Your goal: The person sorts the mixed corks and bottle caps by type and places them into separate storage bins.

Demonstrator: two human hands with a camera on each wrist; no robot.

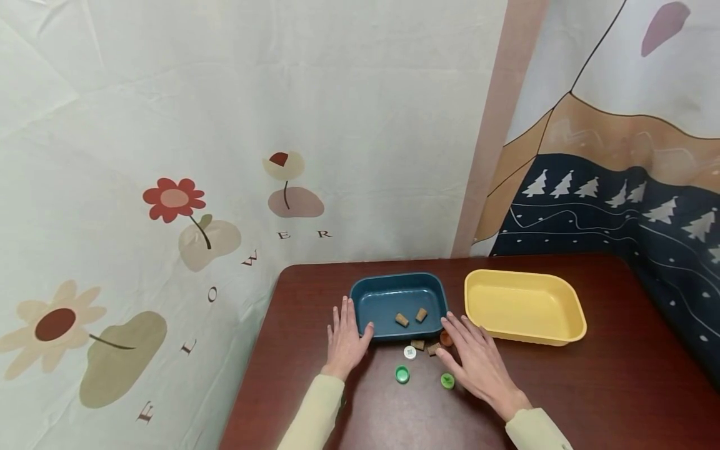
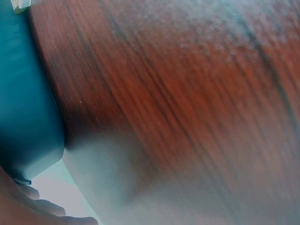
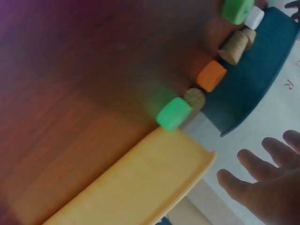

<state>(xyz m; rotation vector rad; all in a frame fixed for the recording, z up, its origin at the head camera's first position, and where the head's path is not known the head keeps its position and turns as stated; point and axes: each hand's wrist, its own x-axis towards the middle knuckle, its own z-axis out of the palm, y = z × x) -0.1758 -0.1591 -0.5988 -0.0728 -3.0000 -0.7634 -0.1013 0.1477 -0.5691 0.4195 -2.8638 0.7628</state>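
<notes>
A blue tray (image 1: 394,338) holds two corks (image 1: 421,315) on its floor. My left hand (image 1: 344,344) is at the tray's left end, its fingers straight; the left wrist view catches its fingers (image 2: 47,211) beside the tray wall (image 2: 28,103). By the tray's front right corner is my right hand (image 1: 478,365), fingers extended, nothing held. In front of the tray lie more corks (image 3: 234,47), a white bottle cap (image 1: 410,353), a green cap (image 1: 402,374), a light green cap (image 1: 447,380) and an orange cap (image 3: 211,75). My right hand partly hides this group in the head view.
To the right of the blue tray stands a yellow tray (image 1: 523,337) with nothing in it. Another green cap (image 3: 174,113) and a cork (image 3: 194,98) lie near the gap between the trays. The brown table (image 1: 619,387) meets a printed cloth backdrop (image 1: 365,125).
</notes>
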